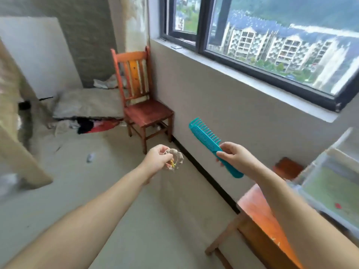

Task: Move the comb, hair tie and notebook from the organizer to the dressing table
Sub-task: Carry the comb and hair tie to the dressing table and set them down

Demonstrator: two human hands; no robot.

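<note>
My right hand (236, 157) grips a teal comb (206, 137) by its handle, teeth pointing up and to the right, held in the air in front of the wall under the window. My left hand (158, 159) pinches a pale ruffled hair tie (177, 158) with a yellow-green bit on it, held above the floor. A clear plastic organizer (320, 171) stands blurred at the right edge on an orange wooden table (258, 216). I see no notebook in this view.
A red wooden chair (144, 105) stands in the corner by the wall. Cloth, bags and clutter (91, 121) lie on the floor at the back. A tilted board (17, 148) leans at the left. A large window (272, 35) runs along the right wall.
</note>
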